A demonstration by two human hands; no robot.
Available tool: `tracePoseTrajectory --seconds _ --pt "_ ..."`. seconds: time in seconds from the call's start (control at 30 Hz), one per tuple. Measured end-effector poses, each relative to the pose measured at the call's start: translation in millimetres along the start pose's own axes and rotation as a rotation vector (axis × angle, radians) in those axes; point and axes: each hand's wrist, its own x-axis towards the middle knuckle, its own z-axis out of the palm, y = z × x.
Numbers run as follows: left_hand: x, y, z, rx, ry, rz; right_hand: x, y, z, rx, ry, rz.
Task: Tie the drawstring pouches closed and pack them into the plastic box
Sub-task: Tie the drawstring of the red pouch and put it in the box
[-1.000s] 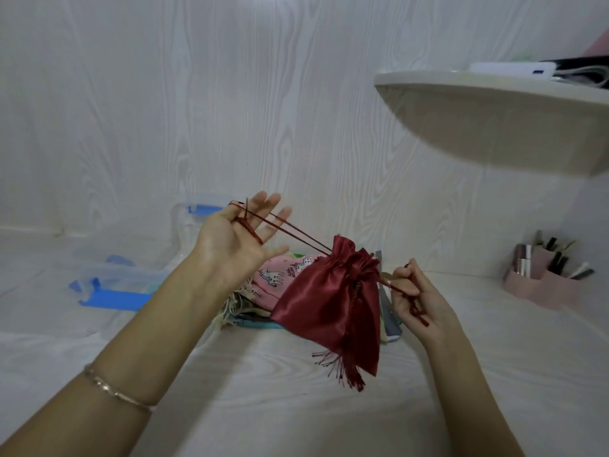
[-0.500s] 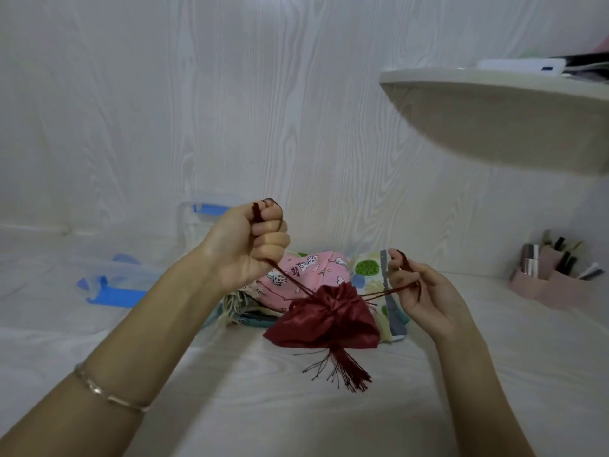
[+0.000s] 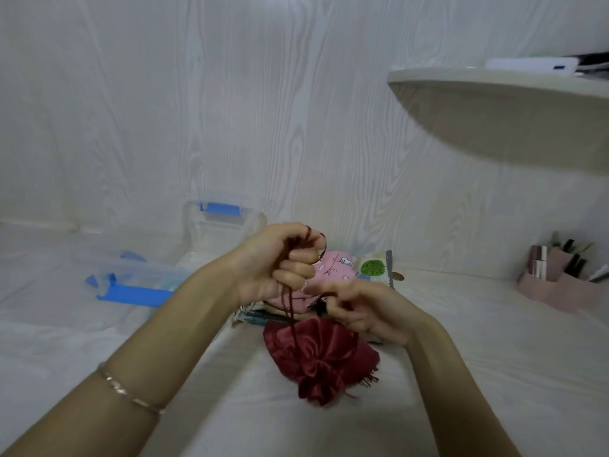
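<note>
Left hand: the left hand (image 3: 280,262) is closed in a fist round the dark red cord (image 3: 291,308), with a loop of it riding over the top knuckles.
Right hand: the right hand (image 3: 365,308) sits just beside and below the left, fingers curled and pinching the other run of cord (motion blur hides exactly which fingers).
Pouch: the red satin pouch (image 3: 321,354) lies on the white surface right under both hands, with its mouth puckered tight.
Just changed: a second ago the left palm was spread with the cord across its fingers and the pouch hung in the air between hands held well apart. Since then the left has closed, the hands have come together and the pouch has dropped to the surface.
Meaning: the mouth looks drawn shut and a knot seems under way. Packing is still to come.
Box: the clear plastic box (image 3: 217,222) with a blue latch stands beyond the left knuckles, and its lid (image 3: 131,291) lies outside the left forearm.
In the way: a pile of other pouches, a pink pouch (image 3: 333,268) on top, lies just behind the hands. It probably does not block the reach to the box.
Elsewhere: a pink organiser (image 3: 557,285) sits far out past the right hand, and a shelf (image 3: 494,103) hangs above it.
</note>
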Motion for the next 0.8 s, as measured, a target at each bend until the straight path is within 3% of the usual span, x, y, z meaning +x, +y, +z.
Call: tracePoseTrajectory --seconds 0.13,0.2,0.3,0.37,0.43,0.53,0.7,0.8 --pt "37 -15 10 0.087 0.161 0.081 0 -1 27 -0.274 -0.063 -0.058" --pt "48 -20 7 0.381 0.216 0.097 2 2 37 -0.328 0.007 -0.091" --pt "53 -20 -1 0.961 0.268 0.018 1 10 39 -0.141 0.106 -0.098" --pt "53 -19 -6 1.179 0.417 0.084 -1 15 36 -0.101 0.121 -0.078" --pt "46 -22 -5 1.167 0.546 0.227 -4 18 33 -0.066 0.106 -0.069" --pt "35 -37 -5 0.926 0.574 0.286 -5 20 30 -0.004 0.101 -0.076" --pt "11 -58 2 0.929 0.255 0.228 -3 19 35 0.122 0.183 -0.123" --pt "9 -70 -1 1.037 0.33 0.263 0 19 34 0.108 0.312 -0.14"
